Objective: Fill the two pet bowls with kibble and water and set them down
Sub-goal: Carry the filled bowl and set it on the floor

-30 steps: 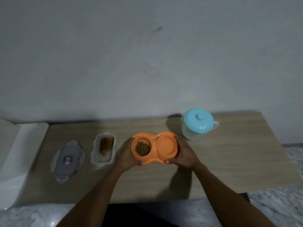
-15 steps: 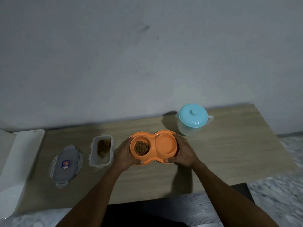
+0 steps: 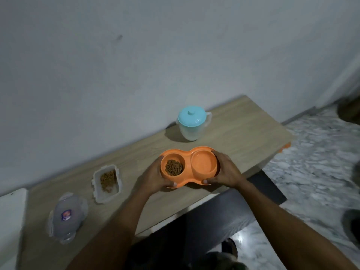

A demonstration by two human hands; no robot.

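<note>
Orange double bowl (image 3: 188,178): kibble (image 3: 174,167) in left well; fingers of both hands clasping its ends.

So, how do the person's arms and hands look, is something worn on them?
Both forearms are bare up to the frame's lower edge: no sleeves show. The left hand and right hand wear no gloves, and I see no watch, bracelet or ring, though the picture is dim and slightly blurred, so a thin ring could escape notice. Short, pale fingernails show on the thumbs.

Both hands — left hand (image 3: 153,179), right hand (image 3: 227,172) — hold the orange double bowl (image 3: 188,166).
</note>
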